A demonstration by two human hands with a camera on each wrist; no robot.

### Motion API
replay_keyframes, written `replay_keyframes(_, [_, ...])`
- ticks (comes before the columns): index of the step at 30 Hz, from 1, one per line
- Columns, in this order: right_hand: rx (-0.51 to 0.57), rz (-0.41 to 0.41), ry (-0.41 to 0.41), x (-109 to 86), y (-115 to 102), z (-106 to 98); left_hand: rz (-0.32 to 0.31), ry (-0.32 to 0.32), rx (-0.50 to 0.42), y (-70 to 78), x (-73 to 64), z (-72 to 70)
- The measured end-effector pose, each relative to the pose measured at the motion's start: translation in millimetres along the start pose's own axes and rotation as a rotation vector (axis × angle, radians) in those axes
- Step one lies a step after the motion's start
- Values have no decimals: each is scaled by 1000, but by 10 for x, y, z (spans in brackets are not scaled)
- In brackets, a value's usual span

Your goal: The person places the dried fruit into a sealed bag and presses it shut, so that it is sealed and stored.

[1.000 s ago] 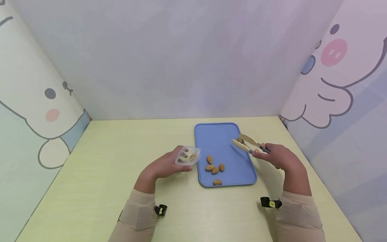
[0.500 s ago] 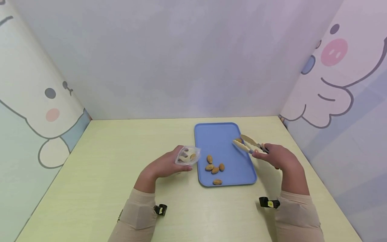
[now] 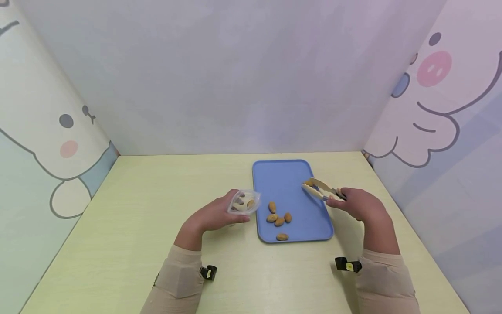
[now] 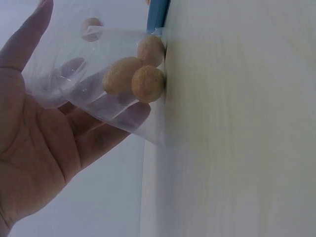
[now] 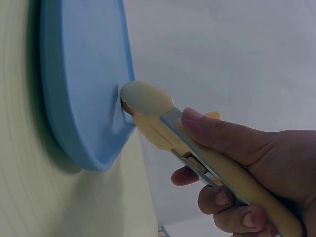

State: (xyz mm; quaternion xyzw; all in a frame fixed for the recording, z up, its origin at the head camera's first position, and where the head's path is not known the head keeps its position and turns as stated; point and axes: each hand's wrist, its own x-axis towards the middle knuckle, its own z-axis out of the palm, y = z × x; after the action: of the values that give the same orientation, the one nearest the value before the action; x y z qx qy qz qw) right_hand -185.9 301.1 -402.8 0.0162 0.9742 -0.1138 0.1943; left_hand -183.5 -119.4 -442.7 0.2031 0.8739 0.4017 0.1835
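Observation:
My left hand (image 3: pixel 215 215) holds a clear plastic bag (image 3: pixel 251 198) with its mouth spread, just left of the blue tray (image 3: pixel 280 174). Several brown oval nuts (image 4: pixel 122 75) sit low in the bag in the left wrist view, with fingers showing through the plastic. My right hand (image 3: pixel 361 204) grips tongs (image 3: pixel 322 188) with cream scalloped tips and metal-edged handles. At the tray's right side, these tips stand around one nut (image 3: pixel 309 183), mostly hidden by them in the right wrist view (image 5: pixel 127 106).
Several more nuts (image 3: pixel 279 221) lie on the tray's lower left part, one nut (image 3: pixel 282 237) against its near rim. The tray rests on a pale wooden table (image 3: pixel 157 196). A wall (image 3: pixel 235 78) stands behind, with cartoon-printed side walls.
The right hand has shifted slightly left, and the tong tips have drawn closer together around the nut, which has moved slightly inward on the tray. The left hand and bag stay put.

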Motion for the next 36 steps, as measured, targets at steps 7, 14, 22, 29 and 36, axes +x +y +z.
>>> replay_keyframes(7, [31,6,-25,-18,-22,11,3,-1,-4,8,-1,2])
replay_keyframes(14, [91,-28,-23,-28,-18,40,6,-3,5,-3,1,0])
replay_keyframes(22, [119,-41,-33,-26,-3,61,5,-4,-4,17,-11,3])
replay_keyframes(29, [113,-78,-25,-1,18,95,-1,4,6,13,-15,2])
replay_keyframes(36, [85,-94,-13,8,29,101,10,3,0,-6,-5,13])
